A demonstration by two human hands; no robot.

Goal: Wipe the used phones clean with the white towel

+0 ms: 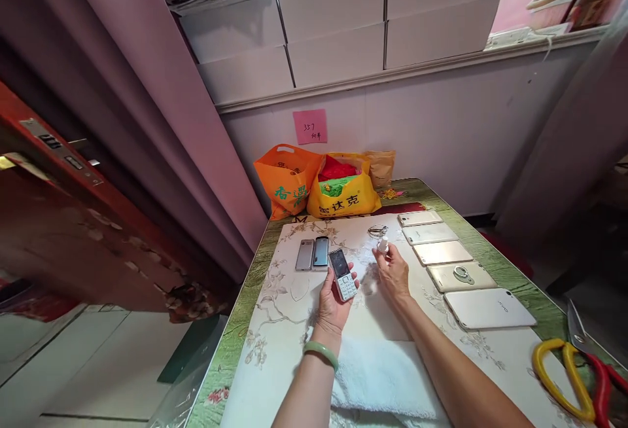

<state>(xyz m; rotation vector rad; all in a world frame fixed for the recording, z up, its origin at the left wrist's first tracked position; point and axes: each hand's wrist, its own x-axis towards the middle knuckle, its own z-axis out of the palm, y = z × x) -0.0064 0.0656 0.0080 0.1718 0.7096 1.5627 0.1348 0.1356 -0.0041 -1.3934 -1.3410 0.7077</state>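
Note:
My left hand (330, 310), with a green bangle on the wrist, is closed around a white keypad phone (343, 276). The phone's screen is dark and its keys face up. In my right hand (395, 275) is a small white spray bottle (383, 245); only its nozzle top shows above the fingers, and the rest is hidden. Two more phones lie side by side left of the held one, a silver phone (305, 254) and a blue-screened phone (320, 251). Below my hands a folded white towel (383, 375) rests on the table.
Several smartphones (490, 309) lie in a column at the right. Large scissors (564, 375) with yellow and red handles are at the front right corner. An orange bag (287, 179), a yellow bag (346, 196) and a thin cable (377, 231) are toward the back.

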